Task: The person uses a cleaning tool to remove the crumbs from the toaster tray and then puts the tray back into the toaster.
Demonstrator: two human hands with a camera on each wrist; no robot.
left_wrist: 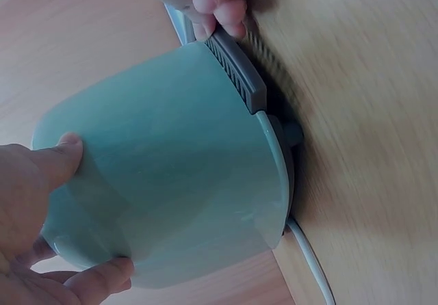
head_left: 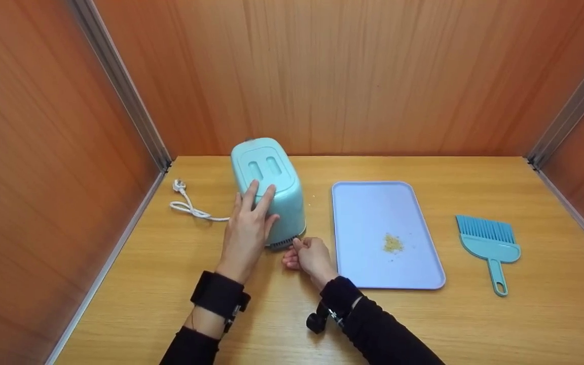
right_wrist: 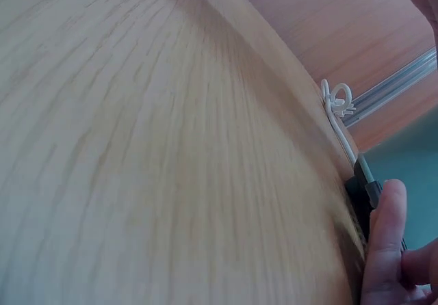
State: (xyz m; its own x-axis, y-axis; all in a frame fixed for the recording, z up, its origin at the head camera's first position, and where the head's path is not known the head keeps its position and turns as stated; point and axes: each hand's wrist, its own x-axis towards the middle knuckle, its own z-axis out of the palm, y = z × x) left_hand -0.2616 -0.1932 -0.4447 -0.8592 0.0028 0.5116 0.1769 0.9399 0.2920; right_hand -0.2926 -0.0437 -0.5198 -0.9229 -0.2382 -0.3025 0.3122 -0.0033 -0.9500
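Observation:
A mint-green toaster (head_left: 287, 208) with two slot-shaped recesses in its top stands at the left of the table. My left hand (head_left: 245, 228) rests on its near top corner, two fingers stretched over the top and the thumb against the side. Low at the toaster's front, my right hand (head_left: 312, 256) pinches the end of a dark grey ridged crumb tray (left_wrist: 236, 69), which juts from the base in the left wrist view. The right wrist view shows right-hand fingers (right_wrist: 388, 223) beside the base, close over the table; the toaster's underside is hidden.
A lilac tray (head_left: 373, 208) right of the toaster bears a small heap of yellowish crumbs (head_left: 393, 243). Farther right lies a blue brush (head_left: 489, 243). The toaster's white cord (head_left: 190, 209) and plug are at the left. Wood-grained panels (head_left: 322, 76) enclose the table.

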